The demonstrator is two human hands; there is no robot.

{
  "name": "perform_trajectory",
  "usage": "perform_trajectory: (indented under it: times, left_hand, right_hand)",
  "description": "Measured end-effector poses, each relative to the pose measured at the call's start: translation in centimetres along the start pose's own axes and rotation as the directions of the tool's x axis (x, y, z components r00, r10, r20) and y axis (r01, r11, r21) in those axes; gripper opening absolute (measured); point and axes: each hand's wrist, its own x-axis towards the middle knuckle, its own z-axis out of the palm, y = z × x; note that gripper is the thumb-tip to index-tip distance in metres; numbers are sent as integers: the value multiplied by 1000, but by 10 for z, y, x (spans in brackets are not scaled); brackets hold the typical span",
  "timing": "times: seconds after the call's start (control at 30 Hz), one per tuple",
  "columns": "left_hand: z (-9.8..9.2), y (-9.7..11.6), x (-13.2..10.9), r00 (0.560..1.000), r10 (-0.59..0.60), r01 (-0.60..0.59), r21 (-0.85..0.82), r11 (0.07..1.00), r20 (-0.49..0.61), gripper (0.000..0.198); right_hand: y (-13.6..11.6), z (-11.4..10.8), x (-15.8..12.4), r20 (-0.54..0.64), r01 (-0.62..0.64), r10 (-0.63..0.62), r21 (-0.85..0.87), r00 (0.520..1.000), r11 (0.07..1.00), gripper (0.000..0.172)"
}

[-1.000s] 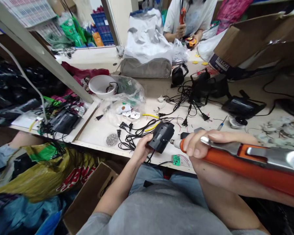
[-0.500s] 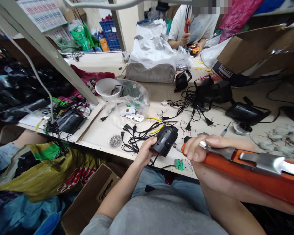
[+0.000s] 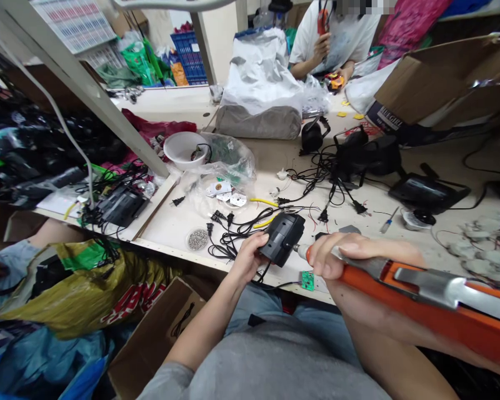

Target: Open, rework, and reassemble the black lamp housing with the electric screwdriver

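Note:
My left hand [image 3: 250,256] grips a black plastic housing [image 3: 284,239] by its left side, above the bench's front edge. Wrapped around the front of an orange electric screwdriver [image 3: 383,283] is my right hand [image 3: 329,256], its thumb lying along the metal lever. The screwdriver's tip meets the right side of the housing; the screw there is too small to make out. Just below the tip, a green circuit board [image 3: 307,280] with thin wires rests at the bench edge. Black power cords [image 3: 229,239] with plugs lie left of the housing, beside a round dish of small screws [image 3: 197,239].
Black lamp-like fixtures [image 3: 369,155] with tangled cords stand at the back right, near a cardboard box [image 3: 433,83]. A small screwdriver [image 3: 388,221] lies on the right. A white bowl [image 3: 183,149] sits at the back left. Across the bench, another person holds an orange tool [image 3: 323,22].
The view has shifted slightly. My hands keep the housing and screwdriver together, with the screwdriver's body tilted a little lower. The person opposite has raised their orange tool.

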Motion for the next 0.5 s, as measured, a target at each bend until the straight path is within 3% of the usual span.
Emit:
perform_trajectory:
  times: [0.17,0.3,0.5]
  left_hand:
    - [3,-1,0,998,-17,17,-14,1000,-66,44]
    - [5,-1,1,999,-21,21,-1,1000,-49,42]
    - [6,-3,3,999,-33,33,13,999,-21,41]
  right_hand:
    - [-2,-3,4,55,-68,67,26,996,997,25]
    - [-3,-4,3,87,-73,70,32,994,997,28]
    - [-2,-3,-1,6,-73,73,-13,997,997,32]
